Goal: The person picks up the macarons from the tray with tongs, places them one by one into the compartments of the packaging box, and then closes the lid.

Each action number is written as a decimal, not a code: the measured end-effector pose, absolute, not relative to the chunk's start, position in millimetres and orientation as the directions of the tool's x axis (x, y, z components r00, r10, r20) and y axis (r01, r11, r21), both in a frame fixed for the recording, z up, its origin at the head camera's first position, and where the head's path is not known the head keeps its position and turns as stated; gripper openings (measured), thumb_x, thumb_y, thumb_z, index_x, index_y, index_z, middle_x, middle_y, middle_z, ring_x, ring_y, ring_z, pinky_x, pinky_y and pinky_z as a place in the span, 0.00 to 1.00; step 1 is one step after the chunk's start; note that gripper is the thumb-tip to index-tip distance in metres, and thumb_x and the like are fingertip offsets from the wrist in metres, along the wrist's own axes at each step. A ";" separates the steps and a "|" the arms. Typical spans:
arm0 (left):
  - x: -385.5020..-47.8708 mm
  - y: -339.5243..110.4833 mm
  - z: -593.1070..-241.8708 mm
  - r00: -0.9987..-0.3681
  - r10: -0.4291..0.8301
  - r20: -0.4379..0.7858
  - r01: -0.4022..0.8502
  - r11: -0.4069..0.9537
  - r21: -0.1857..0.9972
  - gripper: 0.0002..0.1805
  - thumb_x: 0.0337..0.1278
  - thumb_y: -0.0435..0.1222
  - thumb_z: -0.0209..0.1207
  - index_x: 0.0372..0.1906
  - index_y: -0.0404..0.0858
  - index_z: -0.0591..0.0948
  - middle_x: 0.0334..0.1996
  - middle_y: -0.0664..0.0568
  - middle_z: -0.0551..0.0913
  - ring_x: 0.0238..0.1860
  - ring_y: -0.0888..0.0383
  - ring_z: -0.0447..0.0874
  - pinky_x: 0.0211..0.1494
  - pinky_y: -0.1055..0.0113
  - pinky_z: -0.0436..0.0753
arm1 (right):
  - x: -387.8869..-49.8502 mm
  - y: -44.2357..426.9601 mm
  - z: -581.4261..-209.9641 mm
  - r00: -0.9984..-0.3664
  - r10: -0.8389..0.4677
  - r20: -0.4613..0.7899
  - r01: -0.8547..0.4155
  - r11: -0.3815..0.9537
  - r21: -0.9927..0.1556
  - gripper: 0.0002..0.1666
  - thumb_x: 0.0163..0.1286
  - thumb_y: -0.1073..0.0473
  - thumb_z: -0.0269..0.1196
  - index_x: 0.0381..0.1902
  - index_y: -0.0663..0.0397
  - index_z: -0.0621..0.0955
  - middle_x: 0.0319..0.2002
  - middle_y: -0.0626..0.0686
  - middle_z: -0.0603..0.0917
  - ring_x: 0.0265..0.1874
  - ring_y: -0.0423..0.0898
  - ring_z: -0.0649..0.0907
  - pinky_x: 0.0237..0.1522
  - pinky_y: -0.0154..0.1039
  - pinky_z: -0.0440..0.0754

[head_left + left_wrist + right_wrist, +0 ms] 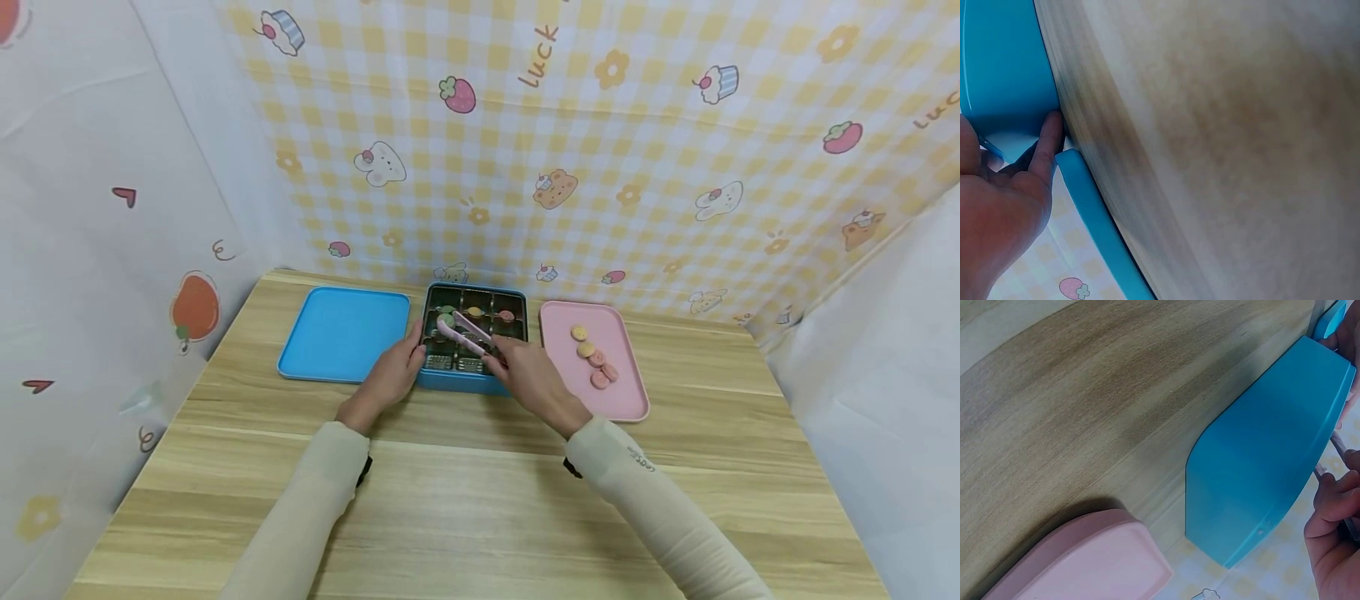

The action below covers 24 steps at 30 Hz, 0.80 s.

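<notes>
A blue box [463,382] with a dark divided insert stands on the table. My left hand [392,367] grips its left side; in the left wrist view, fingers and thumb lie at the box wall. My right hand [531,375] holds pale pink tongs [469,342] over the box. The tong tips are around a green macaron [447,320] in the left part of the insert. Behind it sits another green macaron [446,309], in line with a yellow macaron [475,312] and a pink macaron [507,317]. Clear ribbed liners show in the front compartments.
A blue lid [348,333] lies flat left of the box. On the right, a pink tray [628,392] holds several macarons, yellow ones [579,333] behind pink ones [600,379]. A checked cloth [480,167] hangs behind the wooden table [465,508].
</notes>
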<state>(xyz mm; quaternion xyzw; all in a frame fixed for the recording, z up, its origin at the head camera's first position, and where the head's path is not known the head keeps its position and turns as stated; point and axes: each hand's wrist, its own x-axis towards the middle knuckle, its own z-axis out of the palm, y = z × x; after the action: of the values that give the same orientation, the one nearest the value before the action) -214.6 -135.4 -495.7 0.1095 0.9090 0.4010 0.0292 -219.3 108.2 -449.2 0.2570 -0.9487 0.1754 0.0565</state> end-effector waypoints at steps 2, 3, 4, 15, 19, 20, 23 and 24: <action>-214.8 -135.3 -495.1 -0.974 0.223 0.033 0.175 0.654 0.736 0.31 0.79 0.37 0.40 0.79 0.31 0.48 0.72 0.33 0.62 0.72 0.37 0.63 0.71 0.44 0.67 | -219.3 107.7 -448.9 -0.860 -0.470 0.198 -0.509 0.805 -0.303 0.16 0.74 0.50 0.60 0.48 0.57 0.82 0.23 0.47 0.75 0.16 0.40 0.72 0.17 0.31 0.66; -214.7 -135.4 -494.8 -0.974 0.223 0.032 0.174 0.654 0.736 0.31 0.79 0.36 0.40 0.79 0.31 0.48 0.72 0.33 0.62 0.72 0.37 0.63 0.71 0.44 0.67 | -219.5 107.4 -448.9 -0.860 -0.470 0.197 -0.510 0.805 -0.302 0.17 0.74 0.50 0.60 0.48 0.58 0.82 0.23 0.47 0.75 0.16 0.40 0.72 0.17 0.31 0.66; -214.8 -135.4 -494.5 -0.974 0.223 0.031 0.173 0.654 0.737 0.31 0.79 0.37 0.40 0.79 0.31 0.48 0.72 0.33 0.62 0.72 0.38 0.63 0.71 0.44 0.67 | -219.6 107.0 -448.8 -0.860 -0.471 0.197 -0.510 0.806 -0.301 0.17 0.74 0.51 0.60 0.49 0.58 0.82 0.23 0.47 0.75 0.16 0.40 0.72 0.17 0.31 0.66; -215.3 -135.9 -496.6 -0.974 0.223 0.032 0.174 0.654 0.736 0.32 0.79 0.37 0.40 0.79 0.31 0.47 0.73 0.33 0.61 0.73 0.38 0.61 0.72 0.44 0.66 | -219.5 106.6 -449.7 -0.862 -0.471 0.185 -0.506 0.814 -0.286 0.22 0.75 0.50 0.59 0.56 0.60 0.82 0.26 0.48 0.79 0.17 0.40 0.73 0.18 0.32 0.67; -215.4 -135.8 -497.1 -0.975 0.220 0.034 0.173 0.657 0.734 0.32 0.79 0.37 0.40 0.79 0.31 0.47 0.73 0.33 0.61 0.73 0.37 0.61 0.72 0.44 0.65 | -219.2 106.7 -450.0 -0.859 -0.474 0.192 -0.511 0.811 -0.285 0.21 0.75 0.50 0.60 0.55 0.60 0.82 0.26 0.48 0.79 0.17 0.40 0.73 0.18 0.32 0.67; -215.4 -135.7 -497.2 -0.976 0.218 0.032 0.170 0.657 0.735 0.32 0.79 0.38 0.40 0.79 0.32 0.48 0.73 0.33 0.61 0.73 0.38 0.61 0.72 0.44 0.65 | -219.2 106.8 -450.2 -0.859 -0.474 0.193 -0.512 0.810 -0.285 0.21 0.75 0.50 0.60 0.55 0.60 0.82 0.26 0.48 0.79 0.17 0.40 0.73 0.18 0.32 0.67; -215.4 -135.6 -497.8 -0.975 0.218 0.034 0.172 0.657 0.734 0.32 0.79 0.38 0.40 0.79 0.32 0.48 0.73 0.33 0.61 0.73 0.38 0.60 0.72 0.44 0.65 | -219.1 106.9 -450.6 -0.859 -0.474 0.195 -0.513 0.806 -0.295 0.19 0.74 0.50 0.60 0.52 0.60 0.83 0.25 0.48 0.78 0.17 0.40 0.73 0.17 0.31 0.67; -215.3 -135.5 -497.9 -0.976 0.217 0.031 0.169 0.656 0.736 0.32 0.79 0.38 0.41 0.79 0.32 0.48 0.73 0.34 0.61 0.73 0.38 0.60 0.72 0.44 0.65 | -219.1 106.9 -450.9 -0.858 -0.475 0.195 -0.513 0.805 -0.298 0.19 0.74 0.50 0.60 0.51 0.60 0.83 0.25 0.48 0.78 0.17 0.40 0.73 0.17 0.31 0.67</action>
<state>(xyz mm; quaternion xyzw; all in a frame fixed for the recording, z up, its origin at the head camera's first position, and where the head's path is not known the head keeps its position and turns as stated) -215.3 -135.5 -497.9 0.1062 0.9094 0.4010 0.0297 -219.1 106.9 -450.9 0.2603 -0.9484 0.1723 0.0556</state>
